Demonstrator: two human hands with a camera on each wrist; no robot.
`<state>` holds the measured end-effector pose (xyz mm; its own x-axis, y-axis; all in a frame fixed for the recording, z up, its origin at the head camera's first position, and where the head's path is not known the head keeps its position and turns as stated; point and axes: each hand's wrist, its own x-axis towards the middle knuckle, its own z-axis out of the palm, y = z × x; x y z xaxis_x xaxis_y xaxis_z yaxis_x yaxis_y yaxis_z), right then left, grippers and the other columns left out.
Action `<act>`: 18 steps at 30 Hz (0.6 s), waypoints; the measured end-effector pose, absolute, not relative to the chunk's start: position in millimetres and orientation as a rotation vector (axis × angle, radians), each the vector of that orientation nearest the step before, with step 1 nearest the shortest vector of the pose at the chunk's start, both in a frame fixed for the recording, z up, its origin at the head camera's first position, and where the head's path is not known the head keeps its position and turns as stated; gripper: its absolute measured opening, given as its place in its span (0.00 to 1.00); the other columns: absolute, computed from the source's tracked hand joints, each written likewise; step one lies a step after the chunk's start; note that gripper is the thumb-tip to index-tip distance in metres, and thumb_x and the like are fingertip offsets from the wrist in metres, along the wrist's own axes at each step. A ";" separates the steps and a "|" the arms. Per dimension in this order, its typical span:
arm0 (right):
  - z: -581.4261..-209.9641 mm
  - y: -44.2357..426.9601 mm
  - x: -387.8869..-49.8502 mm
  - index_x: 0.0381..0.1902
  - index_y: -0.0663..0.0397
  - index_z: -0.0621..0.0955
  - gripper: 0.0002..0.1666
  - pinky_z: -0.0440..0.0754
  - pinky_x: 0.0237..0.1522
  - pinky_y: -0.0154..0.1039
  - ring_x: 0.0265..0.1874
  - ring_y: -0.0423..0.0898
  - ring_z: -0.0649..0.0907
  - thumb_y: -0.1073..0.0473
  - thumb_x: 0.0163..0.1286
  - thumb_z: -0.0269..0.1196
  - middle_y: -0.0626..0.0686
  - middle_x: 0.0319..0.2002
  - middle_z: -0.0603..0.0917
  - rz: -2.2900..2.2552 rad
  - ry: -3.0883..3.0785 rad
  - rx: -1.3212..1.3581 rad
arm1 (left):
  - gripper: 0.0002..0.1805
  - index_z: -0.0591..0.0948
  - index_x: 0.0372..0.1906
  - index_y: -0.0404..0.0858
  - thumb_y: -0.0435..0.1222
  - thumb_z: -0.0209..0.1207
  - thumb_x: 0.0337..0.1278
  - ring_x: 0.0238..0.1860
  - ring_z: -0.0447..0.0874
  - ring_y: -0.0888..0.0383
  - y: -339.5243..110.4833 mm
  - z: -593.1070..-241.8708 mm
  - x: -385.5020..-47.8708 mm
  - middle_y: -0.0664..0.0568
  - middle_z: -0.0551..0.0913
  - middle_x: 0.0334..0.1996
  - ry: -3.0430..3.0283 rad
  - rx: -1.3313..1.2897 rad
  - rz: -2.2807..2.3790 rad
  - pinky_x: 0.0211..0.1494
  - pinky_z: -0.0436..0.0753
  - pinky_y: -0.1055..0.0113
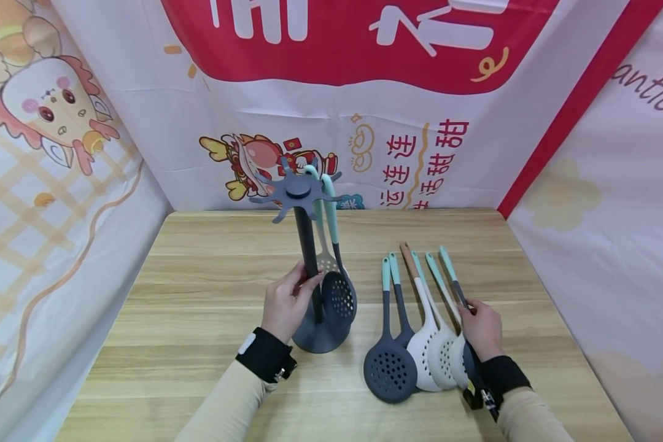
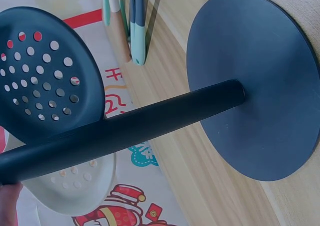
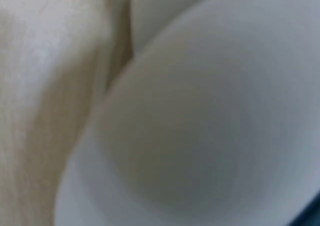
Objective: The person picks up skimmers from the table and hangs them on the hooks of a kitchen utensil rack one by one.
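My left hand (image 1: 288, 302) grips the dark pole (image 1: 306, 242) of a utensil stand, which has a hooked top (image 1: 298, 189) and a round base (image 1: 317, 341). A dark skimmer (image 1: 339, 298) and a pale slotted utensil (image 1: 326, 263) with mint handles hang from it; the left wrist view shows the dark skimmer (image 2: 45, 80) beside the pole (image 2: 150, 123). On the right, my right hand (image 1: 482, 328) pinches a dark kitchen utensil (image 1: 449, 265) with a mint handle end; the wrist partly hides its head. Blurred pale utensil heads (image 3: 200, 105) fill the right wrist view.
Several utensils lie side by side on the wooden table (image 1: 199, 344): a dark skimmer (image 1: 390, 371) at the left, then a white skimmer (image 1: 424, 350) with a brown handle, and pale ones overlapping by my right hand. A printed cloth (image 1: 287, 104) hangs behind the table.
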<state>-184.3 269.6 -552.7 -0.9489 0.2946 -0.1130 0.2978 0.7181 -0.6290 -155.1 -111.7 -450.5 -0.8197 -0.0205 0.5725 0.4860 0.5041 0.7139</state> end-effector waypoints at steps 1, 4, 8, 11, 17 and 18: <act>-552.8 269.5 -183.7 0.60 0.71 0.77 0.23 0.72 0.23 0.36 0.27 0.52 0.79 0.59 0.75 0.55 0.66 0.37 0.83 -1.067 2.917 0.500 | 0.12 0.84 0.50 0.34 0.33 0.63 0.63 0.39 0.91 0.52 -111.6 -450.4 -155.1 0.45 0.90 0.39 -2.232 -0.381 -1.288 0.36 0.89 0.65; -553.1 269.5 -181.4 0.59 0.70 0.77 0.22 0.72 0.22 0.36 0.25 0.51 0.79 0.58 0.75 0.55 0.64 0.36 0.83 -1.076 2.941 0.492 | 0.12 0.84 0.50 0.35 0.33 0.63 0.63 0.39 0.91 0.53 -111.5 -450.7 -155.2 0.45 0.90 0.39 -2.231 -0.386 -1.285 0.36 0.89 0.66; -553.4 270.3 -179.1 0.59 0.70 0.77 0.22 0.71 0.22 0.36 0.25 0.51 0.79 0.58 0.75 0.56 0.65 0.35 0.83 -1.101 2.957 0.486 | 0.12 0.83 0.50 0.35 0.33 0.63 0.63 0.39 0.91 0.52 -111.2 -451.6 -155.5 0.46 0.90 0.39 -2.225 -0.388 -1.283 0.35 0.89 0.65; -552.9 270.4 -178.5 0.59 0.69 0.78 0.22 0.71 0.22 0.35 0.24 0.50 0.78 0.58 0.75 0.57 0.63 0.34 0.83 -1.113 2.965 0.491 | 0.13 0.84 0.50 0.34 0.33 0.63 0.62 0.39 0.91 0.52 -110.9 -451.0 -155.3 0.45 0.90 0.39 -2.223 -0.384 -1.285 0.35 0.89 0.64; -552.6 268.3 -176.3 0.59 0.67 0.78 0.22 0.70 0.19 0.34 0.23 0.49 0.77 0.57 0.74 0.58 0.62 0.33 0.83 -1.135 2.980 0.488 | 0.13 0.84 0.50 0.33 0.33 0.62 0.63 0.39 0.91 0.51 -110.7 -450.2 -154.0 0.43 0.90 0.39 -2.218 -0.385 -1.297 0.36 0.89 0.63; -552.7 268.1 -175.7 0.59 0.67 0.78 0.22 0.70 0.19 0.34 0.23 0.48 0.77 0.57 0.74 0.58 0.62 0.32 0.83 -1.139 2.980 0.484 | 0.13 0.84 0.50 0.33 0.33 0.63 0.63 0.39 0.91 0.51 -110.8 -450.5 -154.0 0.43 0.90 0.39 -2.215 -0.386 -1.296 0.36 0.89 0.63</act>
